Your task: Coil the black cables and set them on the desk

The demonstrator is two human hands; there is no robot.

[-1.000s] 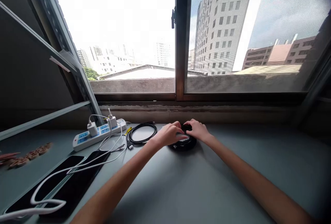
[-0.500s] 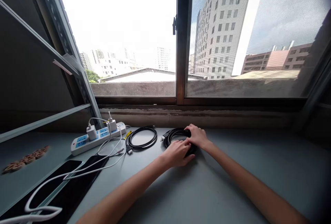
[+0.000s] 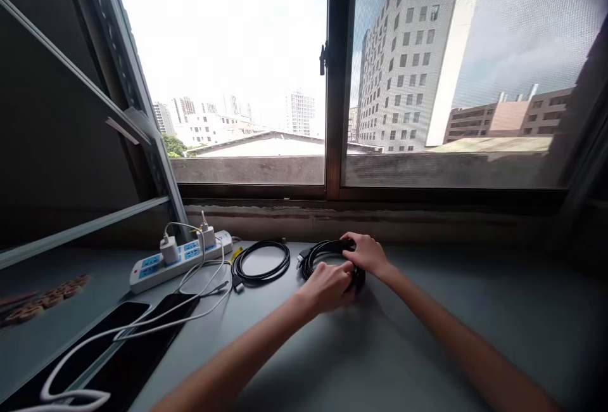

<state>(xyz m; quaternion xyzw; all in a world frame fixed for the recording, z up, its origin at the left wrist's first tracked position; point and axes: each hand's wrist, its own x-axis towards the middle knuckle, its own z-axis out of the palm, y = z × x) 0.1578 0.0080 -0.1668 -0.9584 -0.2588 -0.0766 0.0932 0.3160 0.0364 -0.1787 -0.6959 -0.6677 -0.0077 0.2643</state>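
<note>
One right hand (image 3: 365, 253), pinching far edge of black coil (image 3: 308, 265), left hand (image 3: 330, 285) nearside, grip unclear, tabletop (image 3: 498, 291) rightward

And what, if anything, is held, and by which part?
The rightmost black cable coil: left hand at its near side, right hand at its far-right side.

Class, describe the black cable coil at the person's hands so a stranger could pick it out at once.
From the window's dark upright bar, drop straight down to the grey tabletop. Just below the bar lies the black cable coil. Unlike the similar coil nearer the power strip, it has the left hand and right hand on it.
</note>
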